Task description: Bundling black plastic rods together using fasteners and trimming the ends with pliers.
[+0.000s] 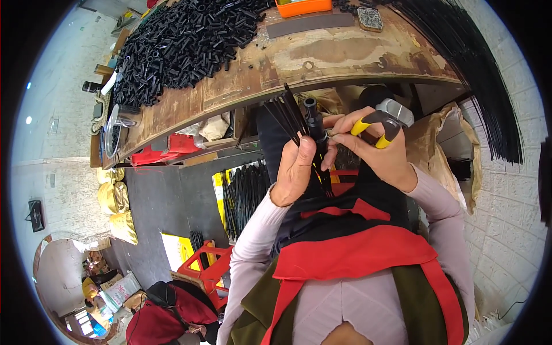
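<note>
My left hand [294, 168] is closed around several thin black rods [283, 112], which fan out beyond its thumb over my lap. Beside them stands a black tubular fitting [312, 117] with an open round end, partly hidden by my fingers. My right hand [379, 164] holds pliers [376, 122] with yellow-and-black handles and a silver metal head, tucked against the palm. Its thumb and forefinger pinch together at the side of the fitting. Whether something small sits in that pinch is too fine to make out.
A worn wooden table [328, 54] runs across the front, with a large heap of black tube pieces [184, 46] and an orange tray [303, 7]. Long black rods [477, 69] hang off its right end. Left of my lap are a bundle of rods [247, 198] and a red stool [210, 264].
</note>
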A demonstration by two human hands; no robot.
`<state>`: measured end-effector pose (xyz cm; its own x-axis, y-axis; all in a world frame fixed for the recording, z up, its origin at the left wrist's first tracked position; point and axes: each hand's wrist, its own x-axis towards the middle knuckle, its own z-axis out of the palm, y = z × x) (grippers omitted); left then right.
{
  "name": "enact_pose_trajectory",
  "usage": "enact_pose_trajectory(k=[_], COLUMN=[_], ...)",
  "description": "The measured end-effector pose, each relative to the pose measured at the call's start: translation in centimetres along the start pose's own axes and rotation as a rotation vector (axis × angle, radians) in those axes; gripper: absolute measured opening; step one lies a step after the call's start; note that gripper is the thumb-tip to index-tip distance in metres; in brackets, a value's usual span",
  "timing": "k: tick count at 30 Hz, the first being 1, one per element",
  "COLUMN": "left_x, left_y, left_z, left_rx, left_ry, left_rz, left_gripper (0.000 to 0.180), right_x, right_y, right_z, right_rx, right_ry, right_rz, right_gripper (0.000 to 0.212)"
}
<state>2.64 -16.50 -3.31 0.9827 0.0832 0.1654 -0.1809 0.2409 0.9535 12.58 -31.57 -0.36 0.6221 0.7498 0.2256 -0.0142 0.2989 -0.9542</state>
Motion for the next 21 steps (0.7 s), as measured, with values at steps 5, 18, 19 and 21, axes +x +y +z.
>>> enact_pose_trajectory(k=[5, 18, 19, 21], left_x=[0.0, 0.0, 0.1, 0.1], left_y=[-0.1, 0.1, 0.2, 0.2], left_z=[0.0, 0.4, 0.4, 0.6], left_rx=[0.002, -0.013, -0.012, 0.028], left_ry=[0.022, 0.067, 0.069, 0.07], left_rz=[-0.014, 0.006, 0.006, 0.027], left_gripper=[0.087, 0.069, 0.069, 0.07], right_x=[0.2, 0.6, 0.7, 1.0], right_y=[0.4, 1.4, 1.4, 1.3], right_z=[-0.2, -0.4, -0.6, -1.2], right_rx=[-0.009, 0.029, -0.054, -0.137], right_ry=[-0.005, -0.07, -0.081, -0.093], right_rz=[-0.035, -0.153, -0.18, -0.206], right_gripper=[0.015, 0.015, 0.015, 0.015])
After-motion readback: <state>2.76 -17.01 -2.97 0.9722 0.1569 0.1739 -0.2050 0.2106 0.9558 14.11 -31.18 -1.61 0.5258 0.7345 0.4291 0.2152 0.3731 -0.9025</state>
